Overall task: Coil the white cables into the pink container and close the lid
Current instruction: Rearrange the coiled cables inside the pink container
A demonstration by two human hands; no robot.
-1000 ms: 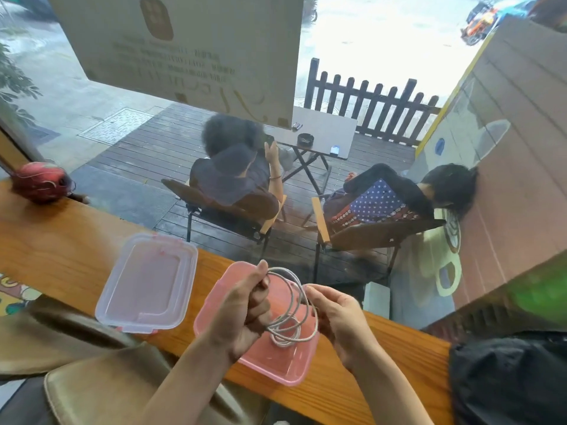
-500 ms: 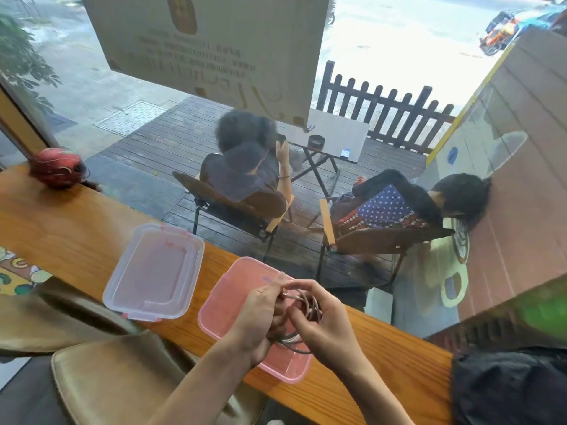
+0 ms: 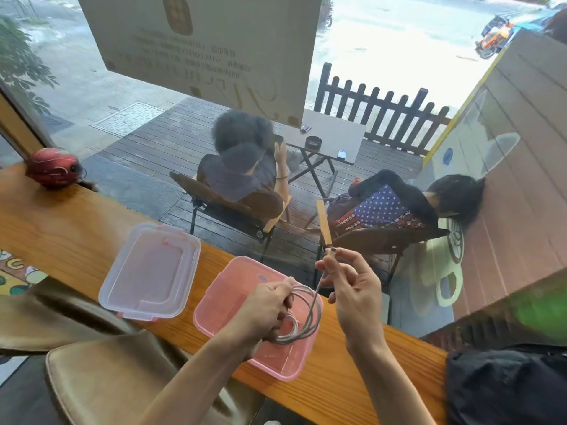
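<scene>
In the head view, the left hand (image 3: 267, 308) is pinching the looped white cable (image 3: 302, 325) at lower centre of the frame, fingers pressed together around the coil, which is hanging over the open pink container (image 3: 214, 311) — whether the loops are touching its floor is unclear. The right hand (image 3: 352, 289), just right of it and higher, is pinching the cable's free end between thumb and fingertips, the plug (image 3: 331, 251) sticking up above them. The container is sitting on the wooden counter (image 3: 61, 234) running across the lower frame. The clear lid (image 3: 150, 271) is lying to its left — apart from it. A red helmet (image 3: 55, 167) is resting at the far left.
</scene>
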